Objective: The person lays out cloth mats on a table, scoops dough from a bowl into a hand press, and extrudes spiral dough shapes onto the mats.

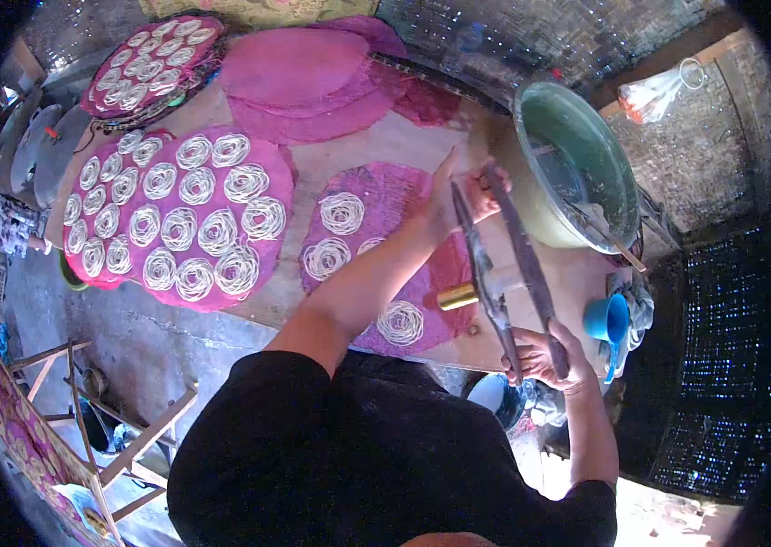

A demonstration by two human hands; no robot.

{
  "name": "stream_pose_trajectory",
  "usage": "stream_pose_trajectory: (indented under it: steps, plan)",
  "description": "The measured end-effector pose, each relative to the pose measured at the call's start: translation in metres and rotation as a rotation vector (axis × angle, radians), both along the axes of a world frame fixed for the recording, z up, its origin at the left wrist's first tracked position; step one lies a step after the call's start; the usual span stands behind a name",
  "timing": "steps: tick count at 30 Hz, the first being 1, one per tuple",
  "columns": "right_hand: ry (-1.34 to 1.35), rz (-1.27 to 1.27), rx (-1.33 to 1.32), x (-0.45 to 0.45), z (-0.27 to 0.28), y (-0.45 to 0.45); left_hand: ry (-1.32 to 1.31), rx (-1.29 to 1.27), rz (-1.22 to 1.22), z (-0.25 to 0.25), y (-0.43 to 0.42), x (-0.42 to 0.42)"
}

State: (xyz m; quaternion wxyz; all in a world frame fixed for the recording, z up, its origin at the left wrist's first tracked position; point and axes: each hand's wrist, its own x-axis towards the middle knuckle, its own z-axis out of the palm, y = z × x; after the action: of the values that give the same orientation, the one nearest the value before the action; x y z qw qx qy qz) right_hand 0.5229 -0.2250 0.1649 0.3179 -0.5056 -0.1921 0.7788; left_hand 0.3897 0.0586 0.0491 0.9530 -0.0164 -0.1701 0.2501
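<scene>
1. At the upper end, I see the left hand [466, 193] with its fingers curled in around the dark wooden press [498, 319], gripping where its two bars start.
2. At the lower end, the right hand [545, 360] has its fingers closed around the ends of both bars, leaving a narrow gap between them.
3. The press slants between the hands, its bars well apart in the middle; a brass cylinder [457, 296] juts from its left side.
4. Below the arms and press I have a pink sheet [363, 182] carrying pale coiled strands [342, 212], one partly hidden by the left forearm.
5. That sheet lies on the desk [307, 159]; left of it, a larger pink spread [282, 182] bears many more coils.
6. Farther out, I see a green basin [545, 214] beyond the press and a blue dipper [606, 319] to the right.
</scene>
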Motion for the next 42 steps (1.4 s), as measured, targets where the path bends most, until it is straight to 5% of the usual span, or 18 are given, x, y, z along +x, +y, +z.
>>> stream_pose_trajectory:
  steps: [2,9,23,31,37,42]
  plan:
    - [-0.131,-0.040,-0.072,-0.011,0.007,-0.003,-0.162,-0.001,-0.010,-0.016,-0.016,0.005]
    - [-0.451,-0.027,-0.028,-0.015,0.019,0.002,-0.004,-0.175,0.165,-0.004,-0.019,0.003]
    - [-0.548,-0.008,0.066,-0.020,0.047,-0.011,-0.044,-0.147,0.201,0.039,-0.024,-0.008]
    - [-0.424,0.064,0.133,-0.028,0.042,-0.017,0.158,-0.107,0.254,0.037,-0.033,-0.029]
    - [-0.590,0.014,0.012,-0.009,0.033,-0.034,0.035,-0.176,0.116,0.008,-0.037,0.019]
    - [-0.135,-0.221,0.054,0.007,-0.005,-0.028,0.089,-0.222,0.252,0.004,-0.029,0.024]
